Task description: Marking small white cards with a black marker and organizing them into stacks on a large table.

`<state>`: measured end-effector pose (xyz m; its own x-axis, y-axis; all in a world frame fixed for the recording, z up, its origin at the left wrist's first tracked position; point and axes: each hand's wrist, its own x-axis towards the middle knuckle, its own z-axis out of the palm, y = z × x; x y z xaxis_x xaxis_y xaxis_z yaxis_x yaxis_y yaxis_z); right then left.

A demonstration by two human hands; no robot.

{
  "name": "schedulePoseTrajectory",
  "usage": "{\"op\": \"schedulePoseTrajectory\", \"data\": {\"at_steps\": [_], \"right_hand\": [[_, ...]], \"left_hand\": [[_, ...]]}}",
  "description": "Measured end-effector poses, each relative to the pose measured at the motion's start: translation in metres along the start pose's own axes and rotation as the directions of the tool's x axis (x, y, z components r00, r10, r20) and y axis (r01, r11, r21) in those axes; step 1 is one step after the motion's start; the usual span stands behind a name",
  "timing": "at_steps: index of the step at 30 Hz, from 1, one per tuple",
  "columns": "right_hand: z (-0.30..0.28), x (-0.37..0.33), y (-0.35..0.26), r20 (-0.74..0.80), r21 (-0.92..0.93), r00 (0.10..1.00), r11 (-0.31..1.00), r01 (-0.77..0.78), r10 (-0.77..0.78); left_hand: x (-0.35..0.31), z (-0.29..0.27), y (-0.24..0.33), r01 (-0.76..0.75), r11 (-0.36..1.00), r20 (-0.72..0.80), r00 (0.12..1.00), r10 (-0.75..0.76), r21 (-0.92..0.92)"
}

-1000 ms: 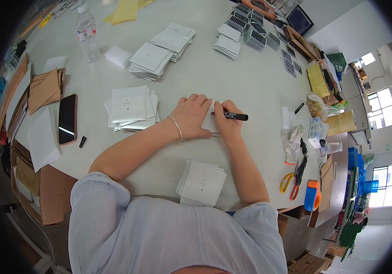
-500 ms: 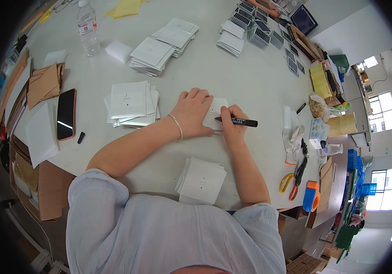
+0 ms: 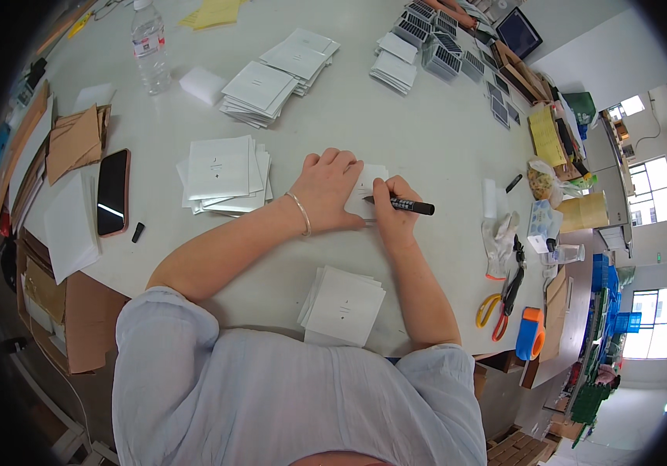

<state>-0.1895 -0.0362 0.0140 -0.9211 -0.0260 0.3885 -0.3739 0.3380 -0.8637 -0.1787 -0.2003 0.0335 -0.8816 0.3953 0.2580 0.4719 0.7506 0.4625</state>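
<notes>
A small white square card or packet (image 3: 371,174) lies on the table in front of me. Across its left part my left hand (image 3: 329,188) rests flat, thumb spread from the fingers, holding nothing. My right hand (image 3: 396,219) pinches a black marker pen (image 3: 415,206), its tip down at the packet's surface. Left of my hands sits a loose pile of similar white packets (image 3: 219,169). Another pile (image 3: 346,309) lies close to my body, between my forearms. Farther back are two overlapping piles (image 3: 258,87).
At left are a phone (image 3: 113,193), a black pen cap (image 3: 138,232) and a water bottle (image 3: 149,48). On the right lie pliers (image 3: 513,287), a glove (image 3: 499,241) and a tape dispenser (image 3: 530,334). Far right, dark-panelled units (image 3: 442,62) stand near another person's arm (image 3: 458,14).
My right hand and the marker have shifted slightly left over the packet. My left hand stays in place.
</notes>
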Motion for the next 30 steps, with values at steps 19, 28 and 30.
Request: {"op": "schedulePoseTrajectory", "data": {"at_steps": [19, 28, 30], "right_hand": [[-0.007, 0.020, -0.003, 0.002, 0.254, 0.969, 0.937, -0.239, 0.247], [0.002, 0.016, 0.003, 0.060, 0.060, 0.995, 0.994, -0.088, 0.085], [0.004, 0.015, 0.006, 0.052, 0.034, 0.996, 0.996, -0.078, 0.076]], "left_hand": [[-0.037, -0.045, 0.052, -0.436, 0.892, 0.405, 0.799, 0.444, -0.119], [-0.001, -0.029, 0.018, -0.149, 0.988, 0.388, 0.914, 0.120, 0.045], [0.000, -0.003, -0.010, -0.216, 0.963, -0.093, 0.968, 0.233, 0.160]]}}
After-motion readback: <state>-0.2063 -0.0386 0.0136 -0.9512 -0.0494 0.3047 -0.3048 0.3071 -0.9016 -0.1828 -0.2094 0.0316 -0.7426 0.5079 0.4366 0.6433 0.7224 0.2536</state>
